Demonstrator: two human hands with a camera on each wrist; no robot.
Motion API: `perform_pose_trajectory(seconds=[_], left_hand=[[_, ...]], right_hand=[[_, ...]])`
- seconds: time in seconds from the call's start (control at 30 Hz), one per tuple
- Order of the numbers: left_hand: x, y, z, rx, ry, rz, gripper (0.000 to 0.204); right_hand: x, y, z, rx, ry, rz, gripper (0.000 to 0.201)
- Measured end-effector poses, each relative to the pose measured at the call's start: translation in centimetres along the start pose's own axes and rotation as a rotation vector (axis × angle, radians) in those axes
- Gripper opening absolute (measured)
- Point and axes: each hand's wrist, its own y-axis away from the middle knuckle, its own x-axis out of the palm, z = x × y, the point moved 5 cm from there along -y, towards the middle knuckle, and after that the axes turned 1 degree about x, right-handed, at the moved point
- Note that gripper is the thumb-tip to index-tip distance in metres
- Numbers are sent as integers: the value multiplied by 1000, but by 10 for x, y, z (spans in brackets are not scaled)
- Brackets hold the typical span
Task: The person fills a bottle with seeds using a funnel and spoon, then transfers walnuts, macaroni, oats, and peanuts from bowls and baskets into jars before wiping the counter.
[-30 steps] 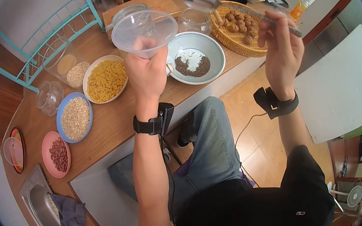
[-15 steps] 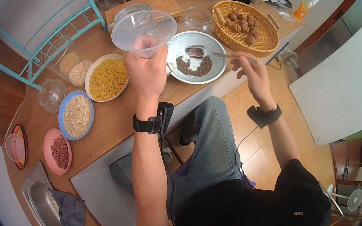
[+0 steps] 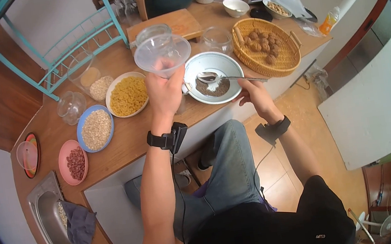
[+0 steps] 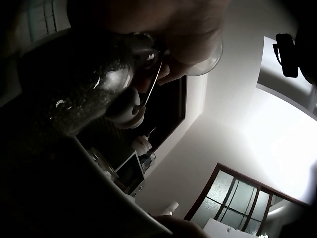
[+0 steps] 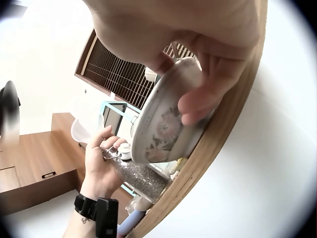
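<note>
My left hand (image 3: 164, 94) grips a clasp-top glass jar (image 5: 143, 181) by its neck; dark seeds show inside it. A clear plastic funnel (image 3: 161, 52) stands in the jar's mouth. The jar's white lid (image 5: 125, 151) hangs on its wire clasp beside the hand. Right next to the jar is a flower-patterned white bowl (image 3: 231, 65) with dark seeds (image 3: 216, 88) at the bottom. A metal spoon (image 3: 208, 77) lies in the bowl, its handle across the rim. At that rim my right hand (image 3: 257, 96) pinches the bowl, with fingers on its outer side.
Left of the jar stand a dish of yellow pasta (image 3: 129, 96), a blue dish of oats (image 3: 97, 130) and a pink dish of reddish-brown pieces (image 3: 76, 163). A wicker basket (image 3: 247, 66) with walnuts sits right of the bowl. Behind are an empty glass jar (image 3: 217, 40) and a wooden board (image 3: 180, 24).
The right hand has come down and leftward with the spoon, set it in the bowl, let it go and taken the bowl's rim. The left hand still holds the jar; the head view has tilted.
</note>
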Motion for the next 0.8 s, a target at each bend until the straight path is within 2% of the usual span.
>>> perform_pose_trajectory(seconds=[0.13,0.17,0.27,0.3,0.4,0.43,0.57,0.67,0.7,0.8], left_hand=[[0,1,7,-2,17,24,13],[-2,1,8,-49,0,39,13],[-6,2,-2,2,-174,30,14],[-9,4,-4,-38,-259,63,19],[-15,12,-1,24,-66,-8,32],[-21,15,-3,-6,-93,99,54],[-45,29,-31,-13,204,78,77],[-70,18,-63,-54,299,-31,68],[-76,9,-73,-9,321,-37,59],[-76,-26,-123,-49,177,-8,50]], right_hand=[[2,-3,13,-42,166,79,27],[1,-3,14,-38,153,71,25],[-1,-1,23,-83,135,60,26],[-3,-1,26,-117,151,50,26],[-11,0,34,-112,142,40,26],[-14,1,36,-104,130,42,26],[-31,-1,70,-123,134,43,26],[-33,2,120,-143,156,21,28],[-32,0,140,-166,170,43,27],[-28,-7,197,-224,219,85,28]])
